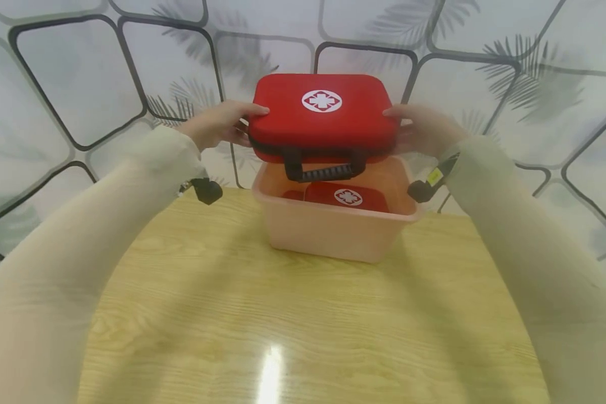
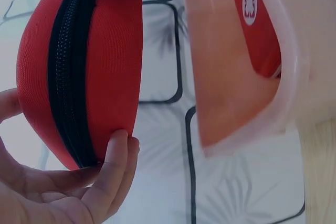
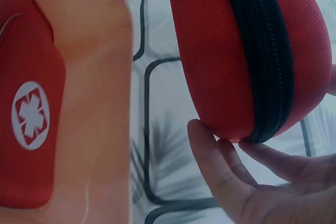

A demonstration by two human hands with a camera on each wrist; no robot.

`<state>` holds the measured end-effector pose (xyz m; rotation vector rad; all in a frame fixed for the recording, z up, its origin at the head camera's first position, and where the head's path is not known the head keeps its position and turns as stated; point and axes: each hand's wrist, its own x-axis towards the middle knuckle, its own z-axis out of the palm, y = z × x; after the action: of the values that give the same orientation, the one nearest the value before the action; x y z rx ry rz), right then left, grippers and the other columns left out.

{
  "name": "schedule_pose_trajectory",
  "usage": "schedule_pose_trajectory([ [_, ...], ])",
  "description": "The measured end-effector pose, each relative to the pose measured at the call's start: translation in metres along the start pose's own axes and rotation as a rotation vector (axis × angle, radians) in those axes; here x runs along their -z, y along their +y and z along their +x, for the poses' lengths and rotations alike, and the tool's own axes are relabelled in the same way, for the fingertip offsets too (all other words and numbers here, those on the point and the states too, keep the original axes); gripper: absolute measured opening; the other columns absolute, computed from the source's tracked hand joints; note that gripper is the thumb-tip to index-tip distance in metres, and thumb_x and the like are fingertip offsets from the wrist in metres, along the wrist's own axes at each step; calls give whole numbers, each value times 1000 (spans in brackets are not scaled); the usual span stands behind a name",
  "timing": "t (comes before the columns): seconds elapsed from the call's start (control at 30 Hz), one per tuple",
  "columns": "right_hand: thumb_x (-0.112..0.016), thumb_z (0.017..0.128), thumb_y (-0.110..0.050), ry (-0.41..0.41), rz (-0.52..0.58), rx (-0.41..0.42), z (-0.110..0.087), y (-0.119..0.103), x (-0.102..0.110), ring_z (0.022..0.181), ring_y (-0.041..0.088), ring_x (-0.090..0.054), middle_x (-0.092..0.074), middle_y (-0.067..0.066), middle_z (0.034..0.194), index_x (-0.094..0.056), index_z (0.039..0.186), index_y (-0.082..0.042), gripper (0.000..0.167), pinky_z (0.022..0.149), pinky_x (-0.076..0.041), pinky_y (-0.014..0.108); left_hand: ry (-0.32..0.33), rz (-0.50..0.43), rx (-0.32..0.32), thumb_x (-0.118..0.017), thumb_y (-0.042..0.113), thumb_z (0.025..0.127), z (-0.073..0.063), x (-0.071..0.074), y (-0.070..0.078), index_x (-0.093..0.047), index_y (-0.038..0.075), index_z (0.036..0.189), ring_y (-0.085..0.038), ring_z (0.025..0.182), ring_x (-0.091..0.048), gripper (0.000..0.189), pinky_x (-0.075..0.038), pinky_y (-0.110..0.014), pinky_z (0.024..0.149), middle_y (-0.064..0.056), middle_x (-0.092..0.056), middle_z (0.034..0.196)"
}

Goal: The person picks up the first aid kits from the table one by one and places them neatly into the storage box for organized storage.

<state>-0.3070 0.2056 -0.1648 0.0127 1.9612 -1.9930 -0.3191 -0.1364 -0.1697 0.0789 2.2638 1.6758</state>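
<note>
A red first aid case (image 1: 328, 126) with a white cross emblem, a black zipper band and a black carry handle (image 1: 328, 171) is held up above a pink plastic bin. My left hand (image 1: 227, 120) grips its left end, thumb on top and fingers beneath; the left wrist view shows those fingertips (image 2: 119, 148) on the red fabric. At the opposite end my right hand (image 1: 426, 129) grips the case likewise, thumb on top. Inside the pink bin (image 1: 328, 231) lies a red pouch (image 1: 345, 196) with the same emblem, also seen in the right wrist view.
The bin stands on a light wood table (image 1: 303, 303), close to its back edge. Behind it is a pale backdrop (image 1: 70, 84) with dark rounded outlines and leaf prints. Beside the emblem pouch, another red item (image 1: 294, 194) shows partly in the bin.
</note>
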Motion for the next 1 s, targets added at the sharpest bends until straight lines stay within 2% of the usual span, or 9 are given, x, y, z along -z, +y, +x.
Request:
schedule_pose_trajectory([
  [0.07, -63, 88, -23, 7, -46, 31, -5, 5, 6, 91, 19, -61, -62, 0, 102, -57, 108, -18, 21, 72, -55, 30, -3, 3, 9, -53, 34, 90, 6, -8, -1, -45, 13, 104, -9, 64, -57, 26, -52, -19, 58, 1, -50, 92],
  [0.2, -55, 93, -23, -2, -126, 92, -12, 17, 19, 86, 14, -60, -61, -4, 99, -63, 100, -21, 11, 72, -54, 28, -12, 83, -13, -53, 34, 91, 15, -19, -6, -47, 12, 110, -9, 63, -58, 29, -52, -19, 61, 2, -55, 89],
  [0.37, -56, 93, -26, 25, -206, 70, -11, 29, 31, 86, 11, -60, -63, -8, 94, -63, 96, -24, 8, 74, -53, 25, -25, 146, -34, -52, 32, 91, 23, -30, -15, -48, 12, 106, -10, 62, -57, 25, -51, -19, 63, 4, -56, 82],
  [0.47, -55, 93, -26, 26, -215, 44, -10, 36, 35, 84, 8, -59, -62, -10, 90, -65, 91, -25, 10, 75, -51, 23, -33, 147, -25, -52, 31, 91, 28, -36, -19, -47, 12, 104, -11, 65, -55, 24, -51, -20, 64, 3, -54, 87],
  [0.57, -51, 95, -23, 9, -229, 39, -9, 43, 39, 80, 7, -59, -62, -11, 86, -65, 86, -25, 17, 74, -51, 21, -60, 170, -6, -50, 31, 91, 36, -42, -23, -45, 10, 111, -13, 76, -54, 30, -51, -23, 74, 1, -51, 96],
  [0.73, -43, 98, -17, -44, -268, 20, -2, 52, 44, 80, 5, -59, -62, -11, 85, -63, 84, -24, 25, 75, -51, 20, -103, 170, 52, -48, 30, 91, 47, -48, -29, -36, 8, 125, -20, 93, -50, 42, -47, -34, 95, -2, -45, 106],
  [0.9, -42, 98, -17, -95, -367, 1, 2, 61, 47, 85, 4, -59, -62, -13, 87, -59, 90, -25, 21, 79, -50, 20, -108, 135, 65, -48, 29, 90, 55, -50, -34, -39, 11, 118, -21, 95, -50, 35, -46, -36, 98, -3, -43, 105],
  [0.97, -43, 98, -17, -89, -395, 6, 2, 63, 48, 86, 4, -59, -62, -13, 88, -60, 91, -25, 20, 80, -50, 20, -105, 120, 52, -49, 29, 89, 56, -51, -36, -40, 12, 119, -22, 98, -51, 36, -46, -37, 99, -4, -44, 106],
  [1.0, -43, 98, -17, -83, -409, 11, 3, 64, 49, 87, 4, -59, -62, -13, 88, -60, 91, -25, 20, 80, -50, 20, -105, 106, 46, -51, 29, 88, 61, -51, -38, -40, 13, 120, -23, 99, -53, 37, -47, -38, 98, -4, -45, 106],
])
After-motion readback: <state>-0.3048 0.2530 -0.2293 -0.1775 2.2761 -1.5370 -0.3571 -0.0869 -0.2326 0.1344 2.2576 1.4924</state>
